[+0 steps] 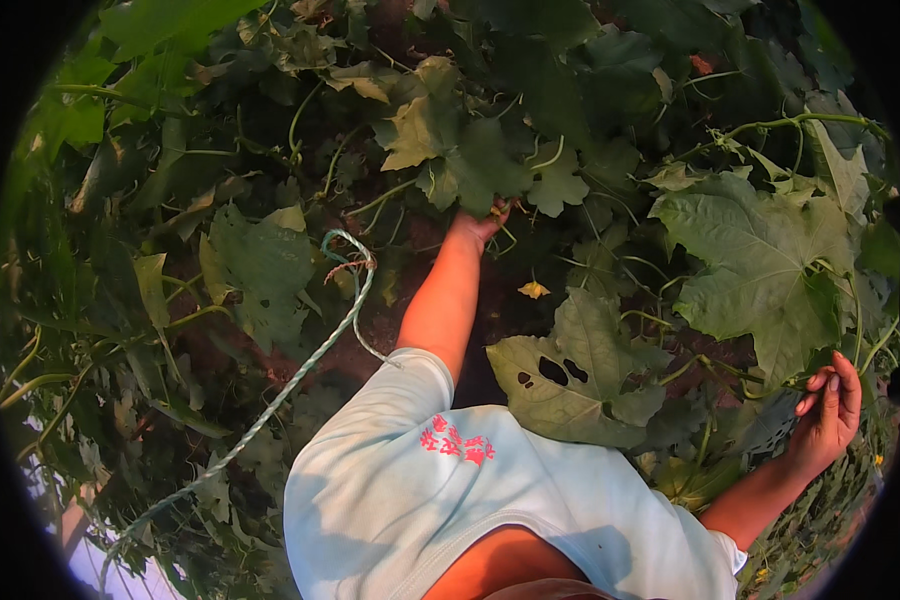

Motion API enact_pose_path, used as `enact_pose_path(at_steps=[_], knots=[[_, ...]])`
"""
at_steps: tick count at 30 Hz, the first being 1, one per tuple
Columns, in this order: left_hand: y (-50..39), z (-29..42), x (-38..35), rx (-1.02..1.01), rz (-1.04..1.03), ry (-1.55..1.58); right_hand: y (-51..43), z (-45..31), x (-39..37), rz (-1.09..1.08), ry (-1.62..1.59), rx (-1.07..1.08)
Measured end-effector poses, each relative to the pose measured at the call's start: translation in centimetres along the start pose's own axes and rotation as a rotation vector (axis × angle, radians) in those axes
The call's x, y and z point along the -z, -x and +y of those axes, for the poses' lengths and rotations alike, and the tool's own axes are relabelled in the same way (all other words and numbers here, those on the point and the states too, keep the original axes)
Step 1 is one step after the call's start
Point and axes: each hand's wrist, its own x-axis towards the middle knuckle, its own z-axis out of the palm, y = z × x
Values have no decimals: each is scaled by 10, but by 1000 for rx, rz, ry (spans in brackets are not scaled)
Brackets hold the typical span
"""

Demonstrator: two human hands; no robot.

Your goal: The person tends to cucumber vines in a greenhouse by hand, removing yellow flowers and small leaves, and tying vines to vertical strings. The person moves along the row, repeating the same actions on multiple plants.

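My left hand reaches forward into the vines, under a broad lobed leaf. Its fingers are mostly hidden by leaves, beside thin tendrils and small yellowish buds; what they hold cannot be made out. My right hand is raised at the far right with its fingers loosely curled. Those fingertips are close to a green vine stem, below a large leaf; whether they grip it is unclear. A yellow flower hangs between my arms, above a leaf with holes.
A pale green twisted rope slants up from the lower left, ending in a loop beside my left forearm. Dense climbing vines and leaves surround me. Brown soil shows through the gaps. A thick stem crosses at the upper right.
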Motion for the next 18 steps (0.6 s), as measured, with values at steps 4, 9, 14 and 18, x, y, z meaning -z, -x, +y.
enact_pose_path(at_steps=[4,9,14,18], knots=[[2,8,4,-6,-124,292,2,4,-3,53,4,-9],[6,32,-40,-349,-337,-170,-5,9,-9,-32,-35,-3],[24,65,-84,-668,-148,-733,-11,14,-23,-78,0,-19],[28,98,-102,-733,-138,-984,-12,16,-28,-57,17,13]])
